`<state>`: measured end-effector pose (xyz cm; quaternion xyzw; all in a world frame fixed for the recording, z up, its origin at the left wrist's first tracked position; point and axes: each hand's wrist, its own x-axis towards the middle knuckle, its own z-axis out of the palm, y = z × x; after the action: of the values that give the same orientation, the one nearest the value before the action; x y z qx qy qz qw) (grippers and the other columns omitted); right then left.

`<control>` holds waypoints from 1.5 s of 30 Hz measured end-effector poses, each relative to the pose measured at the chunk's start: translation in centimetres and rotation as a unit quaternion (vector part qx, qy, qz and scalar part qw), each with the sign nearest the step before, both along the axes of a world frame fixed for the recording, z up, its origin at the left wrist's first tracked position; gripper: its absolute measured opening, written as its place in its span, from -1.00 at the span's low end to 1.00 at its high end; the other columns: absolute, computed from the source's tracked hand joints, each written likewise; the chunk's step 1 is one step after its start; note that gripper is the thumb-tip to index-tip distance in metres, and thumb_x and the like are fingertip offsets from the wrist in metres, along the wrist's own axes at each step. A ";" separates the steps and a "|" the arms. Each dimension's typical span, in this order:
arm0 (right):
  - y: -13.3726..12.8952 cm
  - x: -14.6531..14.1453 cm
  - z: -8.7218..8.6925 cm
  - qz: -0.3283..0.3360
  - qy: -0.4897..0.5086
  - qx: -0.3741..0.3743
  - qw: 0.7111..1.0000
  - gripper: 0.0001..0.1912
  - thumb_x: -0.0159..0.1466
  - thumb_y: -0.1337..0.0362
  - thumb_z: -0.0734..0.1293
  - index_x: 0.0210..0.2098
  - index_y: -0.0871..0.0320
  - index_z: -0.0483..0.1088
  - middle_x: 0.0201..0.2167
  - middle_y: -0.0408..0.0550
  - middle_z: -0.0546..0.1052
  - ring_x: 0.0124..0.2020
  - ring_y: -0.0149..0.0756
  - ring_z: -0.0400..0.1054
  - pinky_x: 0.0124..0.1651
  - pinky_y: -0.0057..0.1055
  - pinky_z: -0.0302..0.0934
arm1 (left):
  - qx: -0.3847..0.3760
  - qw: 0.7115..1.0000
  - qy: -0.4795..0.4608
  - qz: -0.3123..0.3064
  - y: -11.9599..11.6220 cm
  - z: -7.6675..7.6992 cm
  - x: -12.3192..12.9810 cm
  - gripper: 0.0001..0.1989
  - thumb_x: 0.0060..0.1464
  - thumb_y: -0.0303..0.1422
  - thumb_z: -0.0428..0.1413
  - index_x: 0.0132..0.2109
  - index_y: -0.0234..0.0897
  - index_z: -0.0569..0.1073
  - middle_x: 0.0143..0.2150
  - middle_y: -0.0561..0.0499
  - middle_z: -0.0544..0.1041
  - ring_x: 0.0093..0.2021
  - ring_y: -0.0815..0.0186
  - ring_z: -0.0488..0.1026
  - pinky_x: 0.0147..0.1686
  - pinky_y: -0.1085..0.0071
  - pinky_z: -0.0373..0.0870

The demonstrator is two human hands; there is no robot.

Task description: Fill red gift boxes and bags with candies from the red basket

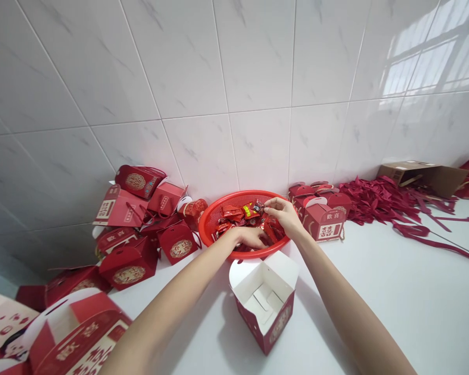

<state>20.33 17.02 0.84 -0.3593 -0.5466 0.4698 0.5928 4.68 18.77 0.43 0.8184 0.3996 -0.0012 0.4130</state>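
Both hands are at a red plastic basket filled with wrapped candies. My left hand reaches down among the wrappers, its fingertips partly hidden, so what it grips does not show. Over the basket's right side, my right hand pinches a small dark-wrapped candy between thumb and fingers. Just in front of the basket stands a red gift box with its white flaps spread apart. Its white inside shows no candy.
Closed red gift boxes are piled at the left, and more boxes stand right of the basket. Dark red ribbons lie heaped beside a cardboard box. An open-topped box sits at the near left. A tiled wall rises behind.
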 end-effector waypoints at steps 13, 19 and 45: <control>-0.1 0.2 0.0 -0.019 -0.022 0.041 0.999 -0.86 -0.07 0.26 0.41 -0.47 0.11 0.45 -0.48 -0.15 0.54 -0.35 -0.25 0.43 -0.21 -0.29 0.32 | 0.085 0.995 -0.061 0.001 -0.6 0.8 0.9 -0.69 -0.13 -0.51 0.20 -0.16 -0.29 0.64 -0.15 -0.01 0.64 -0.14 0.21 0.53 -0.13 0.42 0.41; 0.0 0.3 -0.1 -0.056 0.016 0.058 0.997 -0.84 -0.05 0.24 0.41 -0.44 0.11 0.43 -0.44 -0.13 0.55 -0.30 -0.23 0.44 -0.14 -0.27 0.32 | 0.139 0.985 -0.081 0.067 -0.8 1.0 0.9 -0.63 -0.16 -0.51 0.19 -0.11 -0.35 0.58 -0.21 -0.03 0.64 -0.23 0.19 0.55 -0.27 0.41 0.44; -0.7 0.0 0.4 -0.036 0.099 -0.011 0.994 -0.77 -0.07 0.19 0.35 -0.37 0.08 0.42 -0.38 -0.16 0.38 -0.29 -0.28 0.33 -0.30 -0.29 0.45 | 0.090 0.971 0.220 -0.003 -1.8 1.3 1.3 -0.77 -0.02 -0.27 0.08 -0.31 -0.27 0.57 -0.25 -0.12 0.64 -0.28 0.08 0.55 -0.28 0.29 0.42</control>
<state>20.30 16.33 1.28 -0.3369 -0.4664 0.4877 0.6566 5.99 17.02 1.72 0.8328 0.4770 -0.1463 0.2398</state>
